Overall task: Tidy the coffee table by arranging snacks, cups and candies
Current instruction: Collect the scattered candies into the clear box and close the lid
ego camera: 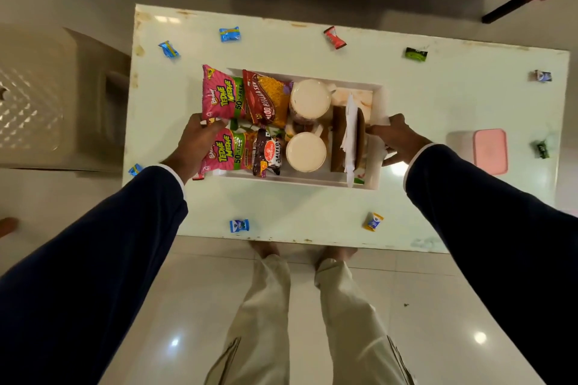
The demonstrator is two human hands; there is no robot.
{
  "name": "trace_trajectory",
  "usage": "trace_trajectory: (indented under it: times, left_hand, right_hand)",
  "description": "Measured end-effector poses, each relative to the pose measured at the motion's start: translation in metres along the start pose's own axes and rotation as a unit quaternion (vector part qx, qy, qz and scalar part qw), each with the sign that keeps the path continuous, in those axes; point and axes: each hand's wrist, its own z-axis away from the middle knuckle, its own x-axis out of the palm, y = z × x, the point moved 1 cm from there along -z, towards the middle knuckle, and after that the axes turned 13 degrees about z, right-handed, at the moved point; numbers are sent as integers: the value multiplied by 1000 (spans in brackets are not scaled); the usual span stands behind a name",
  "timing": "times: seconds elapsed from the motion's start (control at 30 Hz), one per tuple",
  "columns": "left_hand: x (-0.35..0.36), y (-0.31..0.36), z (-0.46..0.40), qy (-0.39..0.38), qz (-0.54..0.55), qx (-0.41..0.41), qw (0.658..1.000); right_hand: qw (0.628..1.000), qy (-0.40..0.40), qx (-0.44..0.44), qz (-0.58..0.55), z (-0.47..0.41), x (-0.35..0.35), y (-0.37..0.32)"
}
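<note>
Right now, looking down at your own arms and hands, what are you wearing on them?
Both arms are in long dark navy sleeves, each with a thin strip of white cuff showing at the wrist. The left hand and right hand are bare: no gloves, and I can see no rings or watch from here.

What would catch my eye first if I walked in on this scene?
Most likely the white tray in the middle of the table, packed with bright pink snack packets, a red snack packet and two cups. The left hand and right hand grip its two ends. Wrapped candies lie scattered around it near the table's edges.
</note>
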Motion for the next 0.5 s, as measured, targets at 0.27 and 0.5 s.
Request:
trace_trajectory:
  times: [0.27,0.5]
  left_hand:
    - [12,6,2,-19,-36,19,999]
    - [15,7,6,-18,-89,56,994]
  right_hand:
    - [1000,8,-15,0,-12,-2,6]
    - [999,38,-31,10,-21,-1,13]
